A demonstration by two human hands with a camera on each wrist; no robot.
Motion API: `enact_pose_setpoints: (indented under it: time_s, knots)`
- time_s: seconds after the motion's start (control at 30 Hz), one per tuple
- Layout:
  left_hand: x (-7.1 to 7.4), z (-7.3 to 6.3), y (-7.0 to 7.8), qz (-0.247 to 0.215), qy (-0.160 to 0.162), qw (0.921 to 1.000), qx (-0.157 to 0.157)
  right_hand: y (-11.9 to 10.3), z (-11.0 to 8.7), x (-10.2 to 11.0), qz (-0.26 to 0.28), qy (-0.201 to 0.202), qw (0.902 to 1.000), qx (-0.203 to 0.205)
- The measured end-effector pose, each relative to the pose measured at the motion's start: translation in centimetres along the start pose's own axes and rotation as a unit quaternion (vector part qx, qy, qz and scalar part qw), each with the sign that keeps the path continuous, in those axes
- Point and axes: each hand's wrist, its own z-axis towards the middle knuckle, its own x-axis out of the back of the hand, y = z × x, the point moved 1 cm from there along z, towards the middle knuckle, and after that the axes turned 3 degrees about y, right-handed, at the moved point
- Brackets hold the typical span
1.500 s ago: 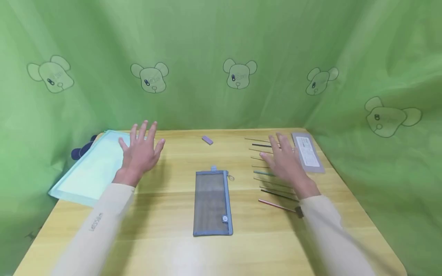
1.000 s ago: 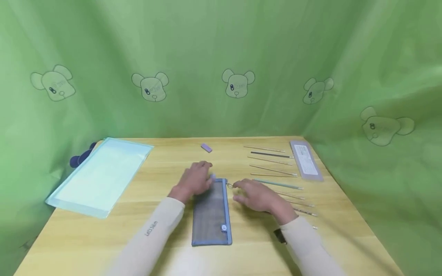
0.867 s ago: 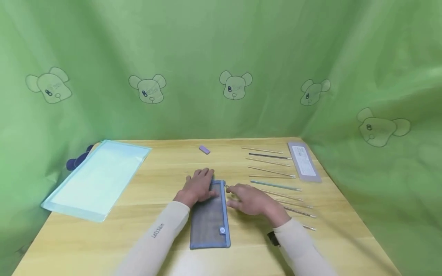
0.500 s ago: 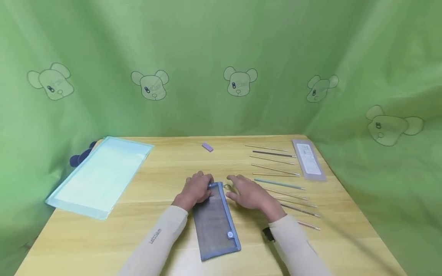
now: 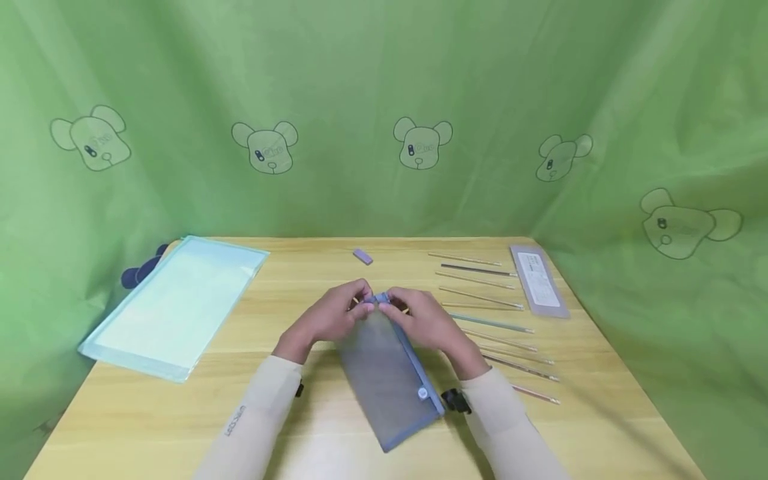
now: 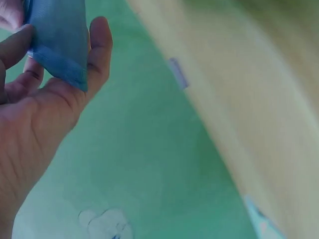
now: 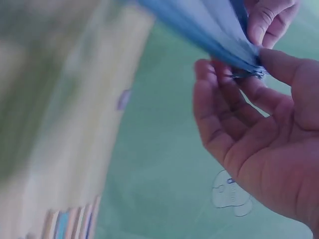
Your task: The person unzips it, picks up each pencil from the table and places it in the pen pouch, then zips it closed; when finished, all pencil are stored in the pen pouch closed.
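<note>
A blue-edged grey mesh zipper pouch (image 5: 390,380) is tilted in front of me, its far end raised between both hands. My left hand (image 5: 333,312) pinches the pouch's top edge between thumb and fingers. Close beside it, my right hand (image 5: 425,319) pinches the top corner at the zipper end. In the left wrist view, the left hand (image 6: 50,109) has the pouch (image 6: 60,42) between thumb and fingers. The right wrist view has the right hand's thumb (image 7: 281,64) on the pouch corner; the zipper pull is mostly hidden by the fingers.
Several pencils (image 5: 492,323) lie in a row at the right. Beyond them is a purple packet with a white label (image 5: 538,280). A small purple eraser (image 5: 363,256) lies at the back. On the left rests a light blue transparent folder (image 5: 180,307), near a dark blue object (image 5: 143,270).
Both hands have come from apart over the table to the pouch's top end. The pouch has been raised at that end and turned, its lower end swinging right.
</note>
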Motion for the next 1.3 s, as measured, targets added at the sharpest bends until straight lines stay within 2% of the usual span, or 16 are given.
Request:
enact_pose_setpoints:
  time_s: [0.07,0.17,0.27,0.43,0.53,0.63,0.73,0.9,1.03,1.3]
  knots:
    - [0.7,-0.2,0.3,-0.011,-0.001,0.9999,-0.010,-0.8,0.2,0.5,0.045,0.012,0.9989,0.000]
    - [1.9,-0.6,0.7,-0.029,0.002,0.9991,-0.030,-1.8,0.4,1.3,0.120,0.023,0.9923,-0.018]
    - [3.0,-1.0,1.1,-0.038,0.011,0.9979,-0.051,-2.6,0.6,1.9,0.162,0.040,0.9854,-0.032]
    - [4.7,-1.9,2.2,-0.009,0.018,0.9980,-0.060,-3.9,0.7,2.3,0.152,0.077,0.9851,-0.026]
    - [5.2,-2.3,3.0,0.013,0.020,0.9977,-0.063,-4.7,0.8,2.0,0.141,0.079,0.9868,-0.014]
    - [5.2,-2.5,3.5,0.035,0.031,0.9949,-0.089,-5.5,0.9,1.7,0.129,0.073,0.9889,-0.002]
    - [5.1,-2.4,3.7,0.051,0.056,0.9901,-0.118,-6.2,1.0,1.8,0.123,0.073,0.9897,0.010]
    - [5.0,-2.3,3.6,0.039,0.110,0.9796,-0.163,-6.6,1.0,2.3,0.145,0.075,0.9865,0.009]
    - [5.1,-1.9,3.7,0.027,0.139,0.9704,-0.196,-6.6,1.0,2.6,0.149,0.086,0.9850,0.014]
    - [5.8,-1.8,3.4,0.023,0.166,0.9640,-0.206,-6.5,1.3,3.2,0.132,0.083,0.9875,0.023]
